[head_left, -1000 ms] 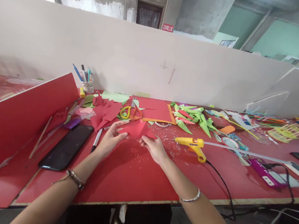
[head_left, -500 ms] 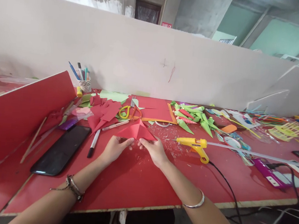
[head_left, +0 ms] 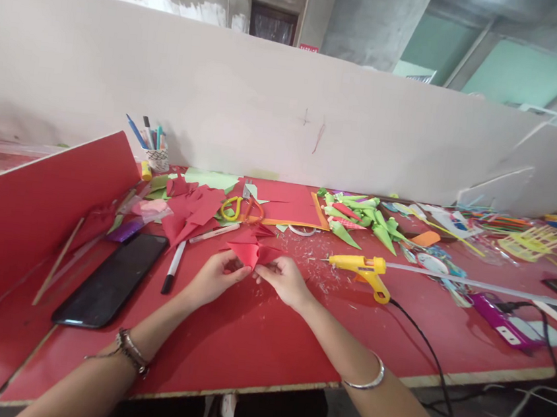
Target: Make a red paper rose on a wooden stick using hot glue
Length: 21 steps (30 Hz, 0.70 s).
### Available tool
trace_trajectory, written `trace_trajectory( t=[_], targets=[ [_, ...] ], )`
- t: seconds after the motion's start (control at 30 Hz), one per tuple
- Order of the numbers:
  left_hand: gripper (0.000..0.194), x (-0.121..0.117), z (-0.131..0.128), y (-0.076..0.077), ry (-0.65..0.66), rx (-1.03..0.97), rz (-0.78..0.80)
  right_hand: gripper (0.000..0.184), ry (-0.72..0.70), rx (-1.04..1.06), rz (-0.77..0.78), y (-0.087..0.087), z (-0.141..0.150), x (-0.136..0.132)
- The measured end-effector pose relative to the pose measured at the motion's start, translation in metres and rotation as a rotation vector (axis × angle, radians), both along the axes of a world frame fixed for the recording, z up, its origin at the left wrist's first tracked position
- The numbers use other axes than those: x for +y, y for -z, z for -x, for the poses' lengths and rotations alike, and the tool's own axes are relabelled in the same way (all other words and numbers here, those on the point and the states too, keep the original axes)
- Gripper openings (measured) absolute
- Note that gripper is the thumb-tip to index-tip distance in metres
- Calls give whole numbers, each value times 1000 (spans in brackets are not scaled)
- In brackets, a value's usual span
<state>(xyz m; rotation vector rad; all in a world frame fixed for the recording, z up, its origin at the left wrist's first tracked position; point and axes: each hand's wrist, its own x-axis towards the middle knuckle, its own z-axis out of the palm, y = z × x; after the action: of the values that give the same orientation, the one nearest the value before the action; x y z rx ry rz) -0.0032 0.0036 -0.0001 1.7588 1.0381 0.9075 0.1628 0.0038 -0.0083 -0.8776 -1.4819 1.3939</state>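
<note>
Between my two hands is a folded red paper piece [head_left: 245, 252], its points sticking out away from me and its near edges pinched together. My left hand [head_left: 216, 277] grips its left side with thumb and fingertips. On the other side, my right hand [head_left: 285, 281] pinches the near right corner. The fingertips of both hands almost meet at the front. Just beyond the paper lie scissors with yellow and orange handles [head_left: 231, 209]. A yellow glue gun [head_left: 362, 267] rests on the table to the right of my right hand, among clear glue shreds.
Red paper cutouts [head_left: 193, 209] and a white marker with a black cap [head_left: 173, 268] lie left of my hands, beside a black phone [head_left: 110, 280]. Green paper cones [head_left: 374, 218] are heaped at back right. A purple power strip [head_left: 505, 325] sits far right. A white partition [head_left: 249, 106] stands behind.
The red paper was spread wide with a centre crease; now its near edges are drawn together and its points stand up. Both hands have shifted slightly. Someone's hand shows at the far right edge.
</note>
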Motion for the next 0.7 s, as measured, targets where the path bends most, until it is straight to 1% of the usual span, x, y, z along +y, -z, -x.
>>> trace_trajectory(
  t=[0.07,0.2,0.27,0.37,0.47,0.6,0.7],
  targets=[
    [22,-1,-2,1,-5,-44,12,17,7,-3,6,3,1,0],
    [25,-3,-7,0,-20,-202,49,17,22,39,24,7,3,1],
    [24,-4,-9,-2,-11,-234,83,18,18,63,24,8,3,0],
    [25,-3,-9,-5,-4,-268,113,16,14,46,14,7,3,-1],
    [28,-3,-9,-7,-22,-281,109,16,19,24,-1,8,3,-1],
    [31,-4,-10,-7,-44,-245,87,19,25,7,3,10,3,-2],
    [28,-5,-10,-5,-54,-211,69,23,25,11,21,10,4,-4]
  ],
)
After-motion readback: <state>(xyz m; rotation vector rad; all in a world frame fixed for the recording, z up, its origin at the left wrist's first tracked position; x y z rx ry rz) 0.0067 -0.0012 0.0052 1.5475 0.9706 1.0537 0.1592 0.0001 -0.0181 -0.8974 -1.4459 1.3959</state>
